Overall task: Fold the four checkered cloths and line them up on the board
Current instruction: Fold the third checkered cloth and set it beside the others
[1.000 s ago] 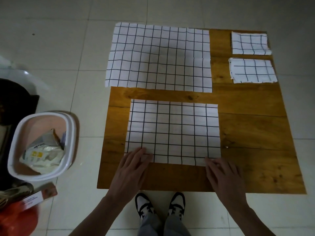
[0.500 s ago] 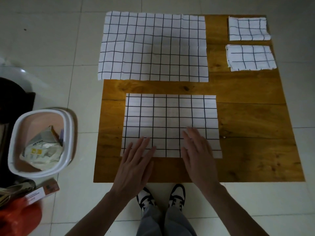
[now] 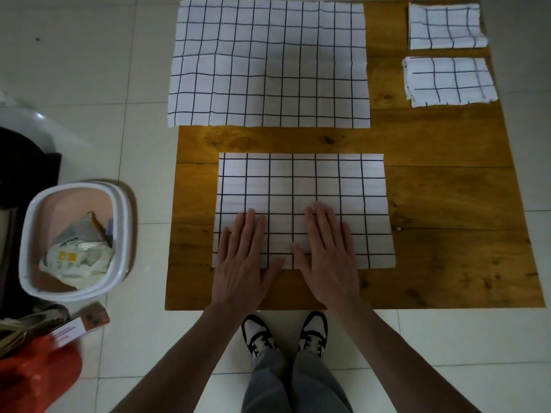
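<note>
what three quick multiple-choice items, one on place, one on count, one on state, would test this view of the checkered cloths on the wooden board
1. Where do the two small folded checkered cloths lie?
A. far right part of the brown wooden board
B. in the white bin
C. under the hands

2. How many checkered cloths are there in all?
A. two
B. four
C. six

3. What are the hands doing?
A. lifting a cloth in the air
B. resting flat, fingers straight, on the near half-folded cloth
C. gripping the bin

Key:
1 A: one small folded cloth and the other sit on the board at far right.
2 B: those two, the large spread cloth and the near half-folded cloth.
3 B: left hand and right hand lie flat on it.
</note>
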Available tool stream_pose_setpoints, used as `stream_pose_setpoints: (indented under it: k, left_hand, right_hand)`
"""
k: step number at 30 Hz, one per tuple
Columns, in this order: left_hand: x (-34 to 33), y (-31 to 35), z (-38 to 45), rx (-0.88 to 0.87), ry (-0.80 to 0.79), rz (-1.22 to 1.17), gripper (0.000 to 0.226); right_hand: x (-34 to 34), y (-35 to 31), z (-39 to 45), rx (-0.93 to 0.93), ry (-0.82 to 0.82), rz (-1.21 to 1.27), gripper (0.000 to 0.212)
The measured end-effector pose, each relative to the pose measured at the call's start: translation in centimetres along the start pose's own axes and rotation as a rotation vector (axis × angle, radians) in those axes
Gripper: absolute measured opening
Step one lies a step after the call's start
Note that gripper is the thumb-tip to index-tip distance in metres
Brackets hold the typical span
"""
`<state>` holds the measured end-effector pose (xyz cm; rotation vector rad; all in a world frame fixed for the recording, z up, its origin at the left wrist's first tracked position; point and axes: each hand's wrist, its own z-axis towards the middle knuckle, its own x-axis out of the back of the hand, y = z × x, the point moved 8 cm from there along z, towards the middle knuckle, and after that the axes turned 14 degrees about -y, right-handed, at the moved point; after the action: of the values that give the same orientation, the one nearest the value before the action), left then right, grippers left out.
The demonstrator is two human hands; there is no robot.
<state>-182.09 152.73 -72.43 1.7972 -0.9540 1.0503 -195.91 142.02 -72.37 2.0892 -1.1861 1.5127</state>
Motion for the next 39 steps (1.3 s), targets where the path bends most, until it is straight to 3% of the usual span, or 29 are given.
stream_pose_setpoints:
  k: [14,26,34,39]
  left_hand:
    - [0.4,-0.5,0.0,0.07,-0.054,-0.045,0.107]
    - [0.7,-0.6,-0.1,0.112,-0.016,-0.008,0.11]
    - [0.9,-0.4,-0.2,0.103,-0.001,-0.013,0.108]
    - [0.8,-0.3,-0.3,0.098,0.027,0.007,0.108]
  right_hand:
    - [1.7,10.8,-2.6,-0.146,0.077,0.019,0.077]
    - [2.2,10.5,-2.7,-0.174,0.105,-0.008,0.078]
    - [2.8,10.4,-3.2,-0.181,0.167,0.183,0.078]
    - [3.4,11.0,-5.8,-0.412,0.26,0.308,0.072]
